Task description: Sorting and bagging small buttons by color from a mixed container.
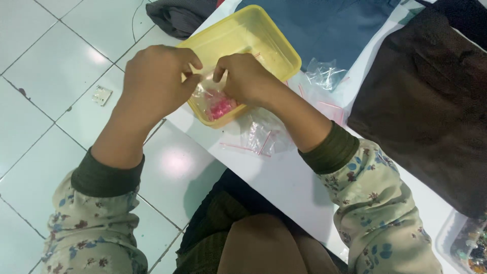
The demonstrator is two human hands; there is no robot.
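- White tiled floor (56,76) lies to the left; a white desk (284,177) runs diagonally from the top centre to the lower right
- Yellow tray (264,40) sits at the desk's left edge, its long axis running from lower left to upper right, open side up
- Left hand (157,83) and right hand (243,76) meet over the tray's near end, fingers pinched on a small clear bag (215,101)
- The bag holds pink pieces and hangs with its opening up, between the two hands, inside the tray's near corner
- Empty clear bags (261,134) with red strips lie on the desk just beside the tray; another (324,73) lies farther up
- Dark brown cloth (431,106) and blue cloth (329,25) cover the desk's far side
- Clear box of beads (466,243) sits at the lower right corner
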